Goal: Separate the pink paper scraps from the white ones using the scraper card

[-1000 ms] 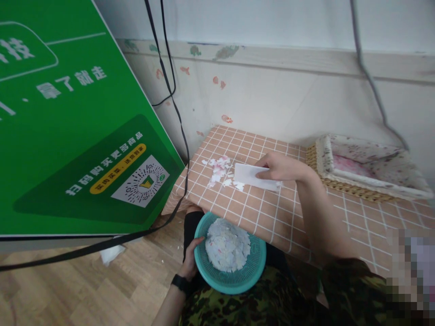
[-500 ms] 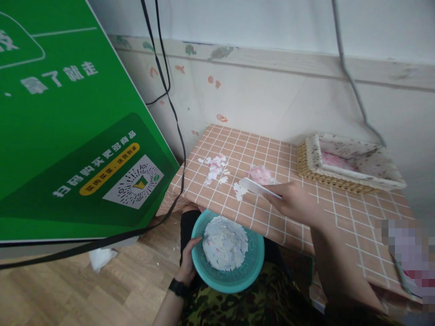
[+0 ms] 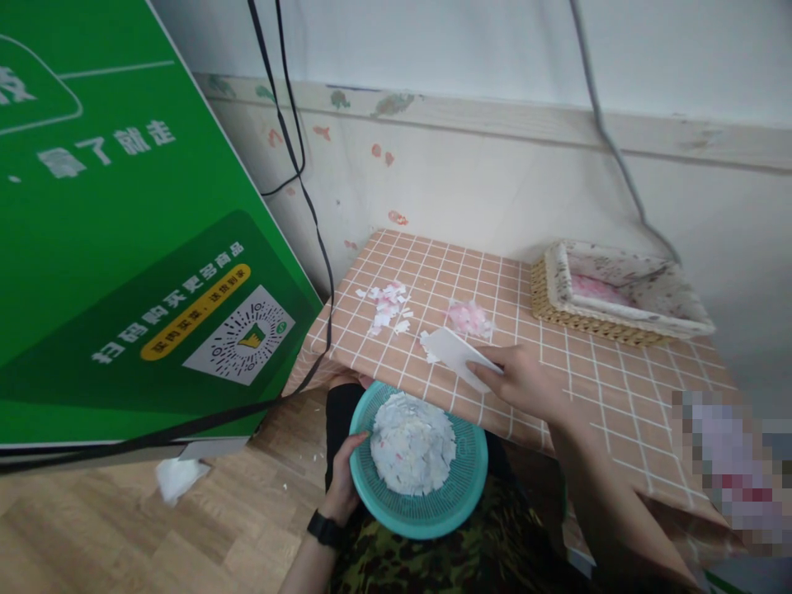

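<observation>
My left hand [image 3: 347,469] grips the left rim of a round turquoise plastic basket [image 3: 421,526], which rests on my lap just below the table edge. A heap of white paper scraps [image 3: 413,445] with a few pink bits fills its middle. Over the table, my right hand [image 3: 520,378] is closed on a flat white card [image 3: 456,353], tilted with its far edge down by some white scraps [image 3: 426,346]. Beyond the card lies a pile of pink scraps [image 3: 470,317]. Farther left is a loose pile of white and pale pink scraps [image 3: 387,305].
The table [image 3: 458,260] has a brown checked cloth. A lined wicker basket [image 3: 553,305] holding pink scraps stands at its back right. A green sign board [image 3: 186,190] fills the left, with black cables [image 3: 317,223] hanging beside it. White litter [image 3: 179,477] lies on the floor.
My right hand has turned the card so its broad face shows more, close to the white scraps. My left hand keeps hold of the turquoise basket. The view has shifted slightly.
</observation>
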